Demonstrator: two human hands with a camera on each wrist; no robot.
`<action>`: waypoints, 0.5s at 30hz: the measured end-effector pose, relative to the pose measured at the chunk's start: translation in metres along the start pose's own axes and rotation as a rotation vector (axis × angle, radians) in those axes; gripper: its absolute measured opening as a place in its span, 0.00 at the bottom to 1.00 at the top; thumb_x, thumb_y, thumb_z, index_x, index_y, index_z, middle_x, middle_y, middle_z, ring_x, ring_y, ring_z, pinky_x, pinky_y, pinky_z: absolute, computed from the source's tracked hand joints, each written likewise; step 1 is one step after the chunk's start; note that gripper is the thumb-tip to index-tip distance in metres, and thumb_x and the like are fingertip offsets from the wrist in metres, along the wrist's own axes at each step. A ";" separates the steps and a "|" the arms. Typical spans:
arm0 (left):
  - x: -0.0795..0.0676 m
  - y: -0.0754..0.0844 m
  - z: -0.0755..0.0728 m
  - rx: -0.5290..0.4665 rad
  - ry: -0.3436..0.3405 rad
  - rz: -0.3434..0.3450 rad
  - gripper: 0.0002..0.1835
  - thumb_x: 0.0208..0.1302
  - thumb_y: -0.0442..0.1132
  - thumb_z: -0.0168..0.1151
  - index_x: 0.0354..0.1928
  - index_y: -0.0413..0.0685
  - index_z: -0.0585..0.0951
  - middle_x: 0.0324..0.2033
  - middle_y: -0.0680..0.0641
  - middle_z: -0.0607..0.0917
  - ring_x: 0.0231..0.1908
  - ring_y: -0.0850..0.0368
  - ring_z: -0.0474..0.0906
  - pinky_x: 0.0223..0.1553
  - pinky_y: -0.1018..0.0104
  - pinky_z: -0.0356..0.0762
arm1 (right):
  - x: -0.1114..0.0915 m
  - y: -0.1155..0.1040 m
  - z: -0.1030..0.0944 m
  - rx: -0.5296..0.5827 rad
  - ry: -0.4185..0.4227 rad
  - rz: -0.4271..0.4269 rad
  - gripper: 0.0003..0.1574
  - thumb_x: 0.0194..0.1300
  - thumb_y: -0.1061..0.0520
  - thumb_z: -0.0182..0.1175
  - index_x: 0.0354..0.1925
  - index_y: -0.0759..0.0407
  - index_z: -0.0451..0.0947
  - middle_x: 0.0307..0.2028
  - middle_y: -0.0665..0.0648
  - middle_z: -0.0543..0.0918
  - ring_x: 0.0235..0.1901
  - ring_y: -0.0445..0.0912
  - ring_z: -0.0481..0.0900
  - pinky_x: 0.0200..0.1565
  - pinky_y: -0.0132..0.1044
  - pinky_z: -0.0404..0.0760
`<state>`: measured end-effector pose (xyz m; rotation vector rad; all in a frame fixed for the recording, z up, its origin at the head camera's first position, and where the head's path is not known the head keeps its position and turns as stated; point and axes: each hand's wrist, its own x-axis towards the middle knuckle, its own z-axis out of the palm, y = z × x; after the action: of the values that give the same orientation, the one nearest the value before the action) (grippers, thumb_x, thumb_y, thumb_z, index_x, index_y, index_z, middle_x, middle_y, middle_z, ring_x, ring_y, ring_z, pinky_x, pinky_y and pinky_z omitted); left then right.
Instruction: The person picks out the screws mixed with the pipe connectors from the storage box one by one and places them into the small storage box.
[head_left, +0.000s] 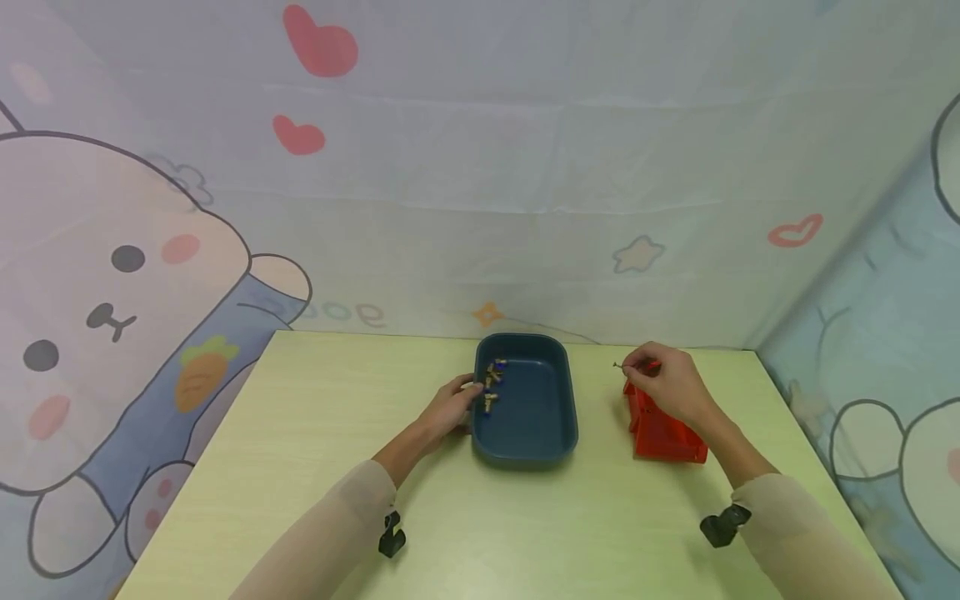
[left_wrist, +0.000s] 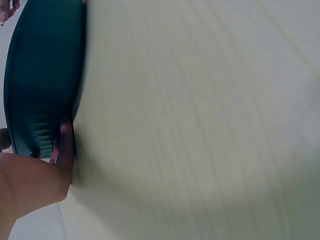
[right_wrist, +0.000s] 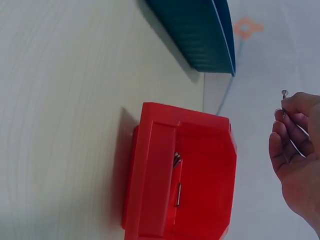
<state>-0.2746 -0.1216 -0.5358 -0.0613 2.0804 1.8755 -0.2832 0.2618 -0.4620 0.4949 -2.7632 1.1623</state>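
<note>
My left hand (head_left: 448,406) holds the left side of a dark blue plastic tray (head_left: 525,454), thumb at the rim and fingers along the outer wall. Several small gold-and-blue pieces (head_left: 491,377) lie inside, along the tray's left wall; their exact kind is too small to tell. Over the far end of a red plastic bin (head_left: 671,442), my right hand (head_left: 670,385) pinches a small metal screw (right_wrist: 284,93) between thumb and finger, its head pointing up in the right wrist view. A few more screws (right_wrist: 178,195) rest inside the bin.
Both containers stand on a pale wooden table (head_left: 330,400), with a gap between them. A cloth backdrop (head_left: 480,167) printed with cartoons hangs behind the far edge, and another cloth (head_left: 862,333) hangs along the right side.
</note>
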 end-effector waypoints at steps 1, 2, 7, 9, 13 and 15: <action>0.000 0.000 0.000 0.001 -0.001 0.000 0.30 0.84 0.49 0.51 0.81 0.45 0.64 0.68 0.35 0.76 0.66 0.40 0.77 0.45 0.56 0.87 | 0.000 0.001 0.000 0.001 0.006 0.000 0.04 0.75 0.61 0.66 0.46 0.59 0.84 0.38 0.55 0.86 0.39 0.51 0.82 0.38 0.35 0.82; 0.000 0.000 0.000 0.003 -0.001 0.000 0.31 0.84 0.49 0.51 0.81 0.45 0.64 0.68 0.35 0.76 0.66 0.40 0.77 0.46 0.56 0.87 | -0.001 0.003 -0.001 0.001 0.013 -0.001 0.04 0.75 0.61 0.66 0.45 0.59 0.85 0.39 0.56 0.86 0.39 0.51 0.82 0.38 0.35 0.82; 0.001 -0.001 -0.001 0.009 -0.005 -0.001 0.31 0.85 0.49 0.50 0.81 0.45 0.63 0.69 0.35 0.75 0.66 0.40 0.77 0.47 0.55 0.86 | -0.003 0.012 -0.004 -0.037 0.039 0.009 0.05 0.75 0.60 0.67 0.46 0.60 0.85 0.41 0.57 0.87 0.41 0.51 0.82 0.40 0.34 0.82; 0.001 -0.001 -0.001 0.012 -0.007 0.000 0.31 0.85 0.49 0.50 0.81 0.45 0.63 0.69 0.35 0.75 0.66 0.40 0.77 0.47 0.55 0.86 | -0.004 0.014 -0.005 -0.050 0.046 0.018 0.05 0.75 0.59 0.67 0.47 0.60 0.84 0.41 0.57 0.87 0.41 0.52 0.82 0.39 0.34 0.82; 0.000 0.000 -0.001 0.015 -0.008 0.003 0.31 0.85 0.50 0.50 0.81 0.46 0.63 0.69 0.35 0.75 0.66 0.40 0.76 0.48 0.54 0.86 | -0.007 0.019 -0.008 -0.060 0.059 0.047 0.06 0.76 0.59 0.66 0.47 0.61 0.84 0.40 0.58 0.87 0.40 0.53 0.82 0.38 0.34 0.82; 0.000 0.000 -0.001 0.018 -0.009 0.006 0.31 0.85 0.50 0.50 0.81 0.46 0.63 0.70 0.35 0.75 0.66 0.39 0.76 0.49 0.53 0.86 | -0.008 0.022 -0.009 -0.064 0.065 0.060 0.06 0.76 0.58 0.66 0.47 0.61 0.84 0.40 0.58 0.86 0.41 0.53 0.81 0.38 0.34 0.82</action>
<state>-0.2752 -0.1224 -0.5358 -0.0431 2.0935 1.8570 -0.2833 0.2841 -0.4722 0.3635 -2.7671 1.0780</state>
